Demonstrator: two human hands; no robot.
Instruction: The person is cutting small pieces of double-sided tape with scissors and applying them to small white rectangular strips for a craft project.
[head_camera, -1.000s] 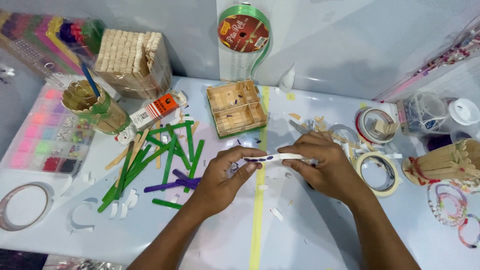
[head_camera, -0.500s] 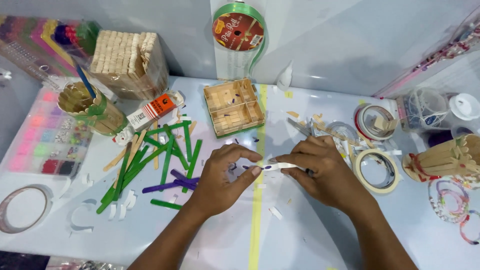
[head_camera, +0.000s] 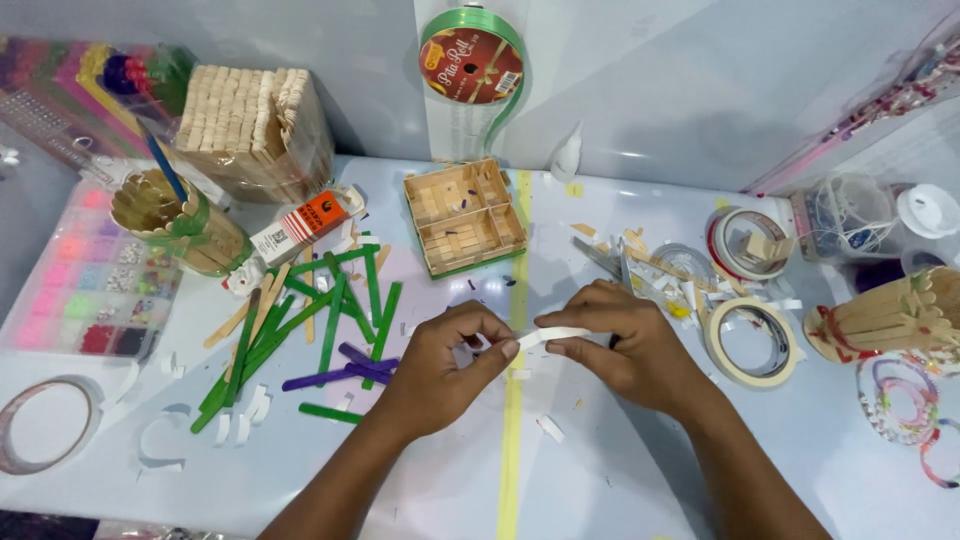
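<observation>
We see both hands meet over the middle of the counter (head_camera: 620, 470), just above the yellow line (head_camera: 513, 420). The right hand (head_camera: 625, 350) pinches a short white strip (head_camera: 553, 336) between thumb and fingers, so its fingers are closed on the strip. The left hand (head_camera: 445, 365) has its fingertips bent together at the left end of the same strip; they seem to nip that end, but whether something small sits between them we cannot tell. The strip is held in the air between the two hands, not lying on the counter.

To the left lie green sticks (head_camera: 330, 320) and a purple stick (head_camera: 335, 372). Behind the hands stands a small wooden tray (head_camera: 463, 216); a tape roll (head_camera: 755, 342) is near the right hand.

We judge that the step in hand is peeling or working the strip's end. The next move calls for a steady hold by the right hand while the left fingertips pull gently.
</observation>
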